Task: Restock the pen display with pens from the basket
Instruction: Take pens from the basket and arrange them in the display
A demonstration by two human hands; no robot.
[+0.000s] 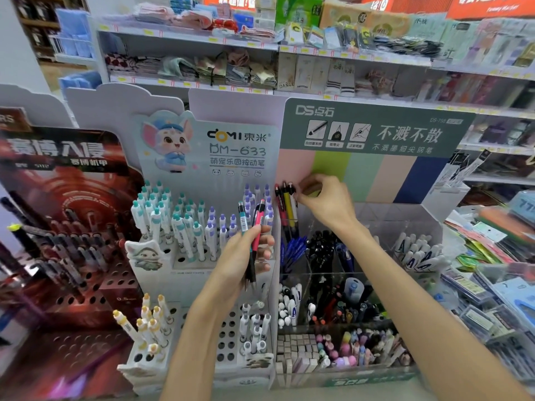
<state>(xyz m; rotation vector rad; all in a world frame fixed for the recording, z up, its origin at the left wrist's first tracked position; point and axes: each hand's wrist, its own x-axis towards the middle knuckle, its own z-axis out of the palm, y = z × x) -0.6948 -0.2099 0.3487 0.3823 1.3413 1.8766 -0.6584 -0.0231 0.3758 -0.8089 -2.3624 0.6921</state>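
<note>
My left hand (241, 256) grips a small bunch of pens (252, 227), one pink and one teal among them, held upright in front of the white stepped pen display (162, 354). My right hand (321, 198) pinches the tops of several pens (286, 204), red, yellow and white, standing in the back left compartment of the clear acrylic display (376, 215) under the green header card. The basket is not in view.
A dark red pen stand (72, 256) stands at the left. Clear compartments hold blue pens (293, 250), black pens (321, 247), white pens (417, 253) and erasers (295, 348). Packaged stationery (492, 285) is stacked at the right. Store shelves (260, 44) rise behind.
</note>
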